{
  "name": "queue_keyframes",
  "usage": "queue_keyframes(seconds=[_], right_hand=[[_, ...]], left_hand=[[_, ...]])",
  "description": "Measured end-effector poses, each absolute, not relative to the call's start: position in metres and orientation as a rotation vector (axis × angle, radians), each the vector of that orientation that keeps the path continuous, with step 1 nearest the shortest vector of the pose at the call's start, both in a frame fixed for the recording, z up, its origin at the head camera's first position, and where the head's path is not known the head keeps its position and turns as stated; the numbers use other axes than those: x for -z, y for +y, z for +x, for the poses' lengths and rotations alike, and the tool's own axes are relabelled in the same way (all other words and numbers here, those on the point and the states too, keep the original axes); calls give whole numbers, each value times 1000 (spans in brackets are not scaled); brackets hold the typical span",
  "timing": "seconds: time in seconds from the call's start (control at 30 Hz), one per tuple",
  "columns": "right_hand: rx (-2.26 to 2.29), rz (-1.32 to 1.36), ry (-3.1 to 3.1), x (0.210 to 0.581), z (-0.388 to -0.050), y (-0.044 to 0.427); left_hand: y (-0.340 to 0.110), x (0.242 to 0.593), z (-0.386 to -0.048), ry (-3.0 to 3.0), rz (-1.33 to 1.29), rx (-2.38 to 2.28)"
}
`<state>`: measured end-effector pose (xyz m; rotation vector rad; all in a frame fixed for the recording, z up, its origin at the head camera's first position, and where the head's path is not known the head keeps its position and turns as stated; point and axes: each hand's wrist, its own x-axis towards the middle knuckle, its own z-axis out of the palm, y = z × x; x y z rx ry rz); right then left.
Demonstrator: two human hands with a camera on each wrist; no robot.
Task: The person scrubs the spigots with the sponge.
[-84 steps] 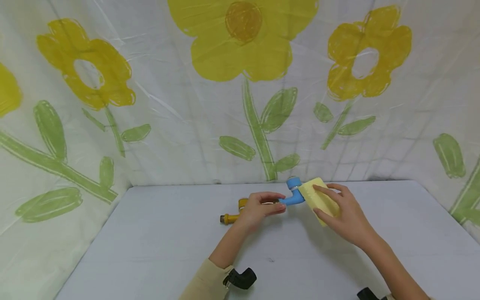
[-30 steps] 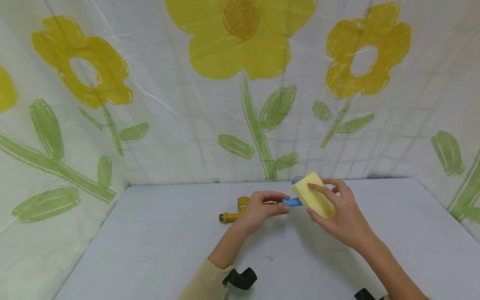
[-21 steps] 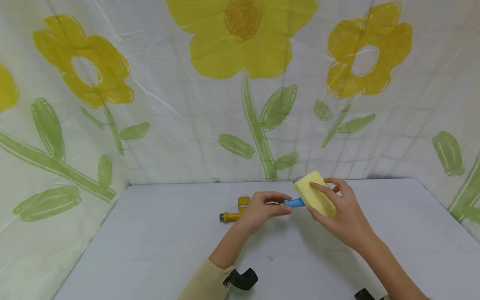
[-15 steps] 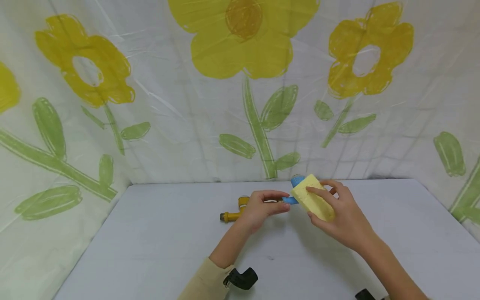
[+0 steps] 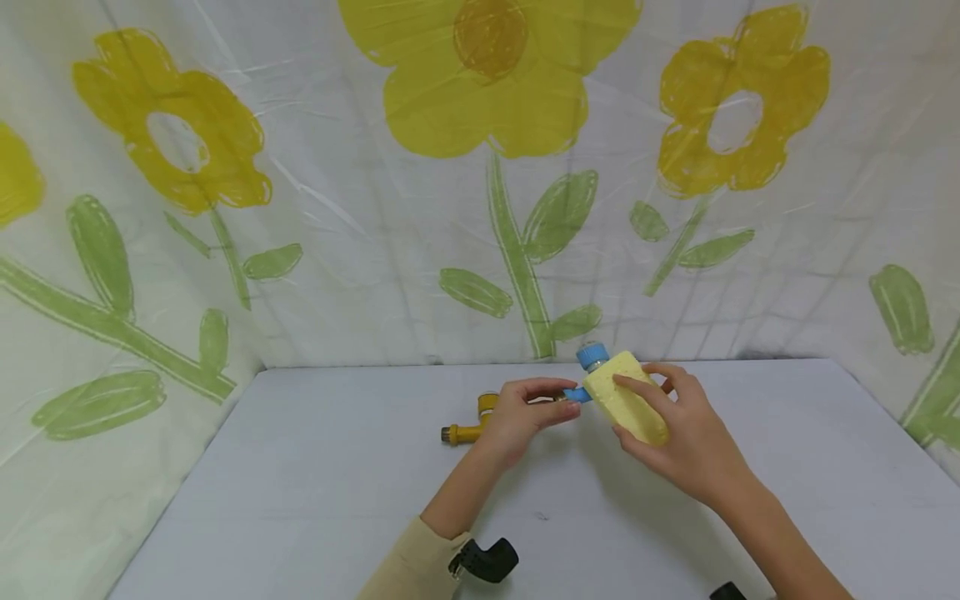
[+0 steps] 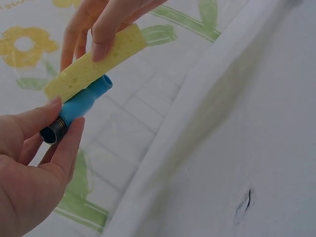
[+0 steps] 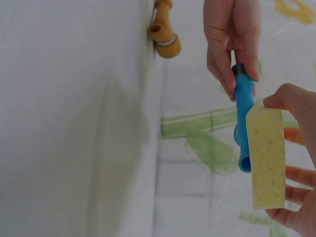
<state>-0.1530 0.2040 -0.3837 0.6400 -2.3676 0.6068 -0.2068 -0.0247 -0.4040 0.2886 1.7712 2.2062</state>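
My left hand [image 5: 521, 417] pinches a blue plastic tap [image 6: 78, 104] by its dark threaded end, between thumb and fingers. The tap is held up off the table, and its round blue knob [image 5: 591, 356] shows above the sponge in the head view. In my right hand [image 5: 693, 437] is a pale yellow sponge [image 5: 626, 398], gripped between thumb and fingertips. The sponge lies against the side of the tap and hides part of its body in the head view. The tap's open spout end [image 7: 245, 164] faces the camera in the right wrist view.
A yellow tap [image 5: 459, 434] lies on the white table [image 5: 315, 500], partly behind my left hand. A white curtain [image 5: 360, 250] with printed flowers hangs behind the table's far edge. Black devices [image 5: 489, 560] are worn at both wrists.
The sponge has shifted left along the tap since the earliest frame. It covered most of the knob about a second ago; now the knob is uncovered. The left hand keeps its grip.
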Motion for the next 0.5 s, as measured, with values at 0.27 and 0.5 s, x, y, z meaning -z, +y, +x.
queue_keyframes(seconds=[0.27, 0.5], right_hand=[[-621, 688, -2364, 386, -153, 202], [-609, 681, -2358, 385, -154, 204]], left_hand=[[-25, 401, -205, 1773, 266, -2228], [-25, 402, -206, 1776, 277, -2229]])
